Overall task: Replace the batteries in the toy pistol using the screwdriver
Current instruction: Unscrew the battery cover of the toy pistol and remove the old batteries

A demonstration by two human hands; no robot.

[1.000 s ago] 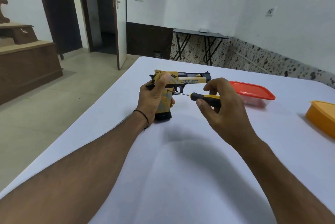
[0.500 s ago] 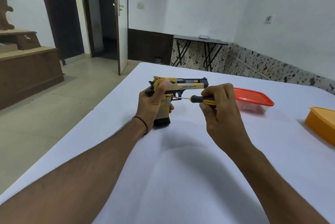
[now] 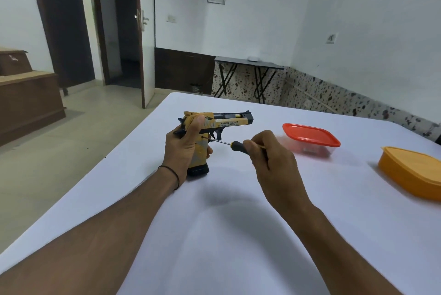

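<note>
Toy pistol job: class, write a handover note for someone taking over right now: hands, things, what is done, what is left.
Left hand grips the pistol upright, butt on the table.
Right hand holds the screwdriver, tip at the grip's side.
Red-lidded box and orange box sit to the right; no batteries visible.
Done: screwdriver lined up.
Left: unscrew, open the cover, swap batteries, close up.
</note>
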